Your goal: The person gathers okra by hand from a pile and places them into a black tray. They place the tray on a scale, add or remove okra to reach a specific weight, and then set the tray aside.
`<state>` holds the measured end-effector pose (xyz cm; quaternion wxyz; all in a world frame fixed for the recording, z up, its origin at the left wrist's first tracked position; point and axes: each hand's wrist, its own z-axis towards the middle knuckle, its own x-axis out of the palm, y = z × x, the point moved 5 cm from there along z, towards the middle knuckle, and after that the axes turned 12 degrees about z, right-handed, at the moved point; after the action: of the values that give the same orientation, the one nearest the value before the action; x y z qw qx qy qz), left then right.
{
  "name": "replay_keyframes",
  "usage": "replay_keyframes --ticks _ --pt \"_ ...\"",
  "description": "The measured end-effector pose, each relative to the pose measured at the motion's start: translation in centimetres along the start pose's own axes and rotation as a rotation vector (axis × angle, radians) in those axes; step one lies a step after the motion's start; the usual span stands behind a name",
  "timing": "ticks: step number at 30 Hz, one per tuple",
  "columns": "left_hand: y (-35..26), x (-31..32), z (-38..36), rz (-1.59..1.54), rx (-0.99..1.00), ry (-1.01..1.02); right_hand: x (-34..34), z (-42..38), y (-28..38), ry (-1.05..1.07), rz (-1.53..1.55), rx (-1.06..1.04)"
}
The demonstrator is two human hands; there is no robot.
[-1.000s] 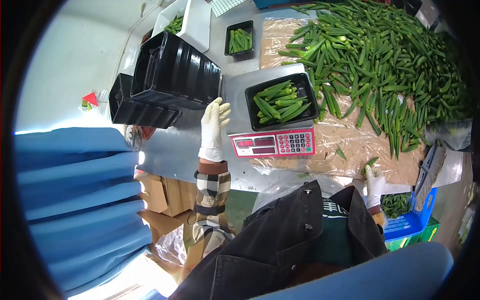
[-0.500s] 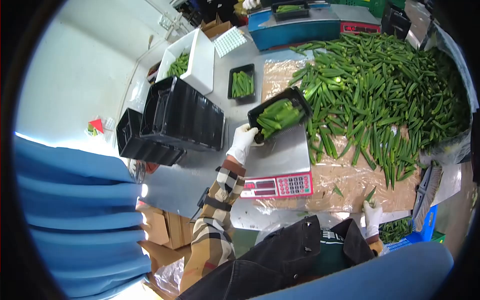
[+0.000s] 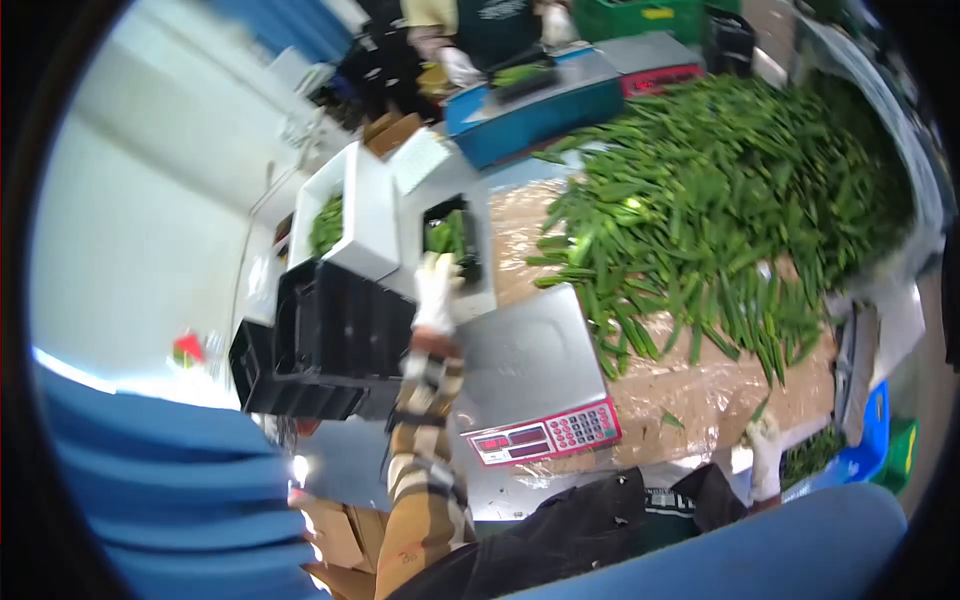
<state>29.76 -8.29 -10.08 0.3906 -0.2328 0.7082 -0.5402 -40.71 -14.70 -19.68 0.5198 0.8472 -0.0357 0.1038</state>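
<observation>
My left hand (image 3: 436,295), in a white glove, reaches to the near end of a black tray (image 3: 474,262) with green okra (image 3: 446,235) in it. The fingers overlap the tray's near edge and seem to grip it, though motion blurs them. A second tray underneath or beside it cannot be made out. The scale (image 3: 530,350) with a red keypad panel lies right of my left forearm, its plate bare. My right hand (image 3: 765,460), also gloved, is closed low at the table's front right. A single okra pod (image 3: 760,408) sticks up from its fingertips.
A large okra heap (image 3: 720,200) covers the right of the table. Stacked black trays (image 3: 340,325) and a white box (image 3: 372,225) stand at left. Across the table, another person's gloved hand (image 3: 460,66) is near a tray on a second scale (image 3: 535,105). A brush (image 3: 856,370) lies at right.
My left hand has carried the okra tray off the scale to the back left, where another okra tray stood. My right hand still holds the pod, slightly farther right. The view has shifted.
</observation>
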Motion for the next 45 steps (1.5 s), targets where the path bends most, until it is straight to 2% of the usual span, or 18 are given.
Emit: replay_keyframes --ticks 2,4,5,6,8,10,13,17,21,23,25,27,30,31,35,38,41,45 --pt "-10.3 -1.9 -7.0 0.532 0.69 -0.485 0.3 0.0 0.5 -0.043 0.083 0.031" --pt "-20.8 -3.0 -15.5 1.164 0.835 -0.78 0.6 -0.5 2.0 0.034 0.003 0.101" --pt "-22.4 -4.9 -16.4 1.525 0.662 -0.787 -0.1 0.0 1.1 0.009 -0.003 0.102" --pt "-19.9 -9.0 -15.9 1.558 1.022 -1.053 -0.5 0.7 0.2 -0.001 -0.008 0.105" --pt "-14.3 -17.9 -11.8 1.494 0.428 -0.655 0.2 1.1 0.4 0.006 -0.06 0.176" --pt "-11.7 -21.2 -10.7 1.24 0.433 -0.484 1.2 1.7 -0.3 0.041 -0.027 0.172" --pt "-10.2 -24.8 -9.0 0.838 0.163 -0.287 3.1 1.5 -0.4 0.084 0.028 0.143" --pt "-11.2 -25.8 -10.1 0.341 0.251 -0.565 3.6 1.5 -0.3 0.124 0.063 0.153" --pt "-18.3 -18.9 -19.0 0.851 0.685 -1.177 1.8 2.1 -1.8 0.114 0.136 0.236" --pt "-16.3 -13.3 -20.7 0.889 0.916 -0.897 1.2 2.3 -1.5 0.082 0.1 0.26" --pt "-14.0 -4.9 -23.6 0.964 0.886 -0.524 0.1 3.2 -0.7 -0.002 0.031 0.19" --pt "-7.8 0.1 -24.8 0.83 0.654 -0.143 -1.0 4.5 -0.1 -0.061 -0.033 0.082" --pt "-0.4 2.6 -26.8 1.223 0.779 0.346 -2.5 6.9 1.1 -0.087 -0.016 -0.11" --pt "-0.8 3.0 -27.5 1.202 0.683 0.321 -3.0 7.1 2.4 -0.125 -0.155 -0.031" --pt "-5.9 6.5 -28.4 1.083 0.589 0.188 -3.3 11.3 4.9 -0.201 -0.37 -0.397" --pt "-9.5 13.9 -26.8 0.94 0.643 0.216 -1.1 14.4 9.5 -0.217 -0.471 -0.613" --pt "-10.2 22.8 -23.4 0.679 0.678 0.334 -1.0 18.5 11.2 -0.304 -0.664 -0.644" --pt "-9.5 34.1 -17.8 0.684 0.891 0.345 -1.6 21.5 11.7 -0.335 -0.999 -0.646"
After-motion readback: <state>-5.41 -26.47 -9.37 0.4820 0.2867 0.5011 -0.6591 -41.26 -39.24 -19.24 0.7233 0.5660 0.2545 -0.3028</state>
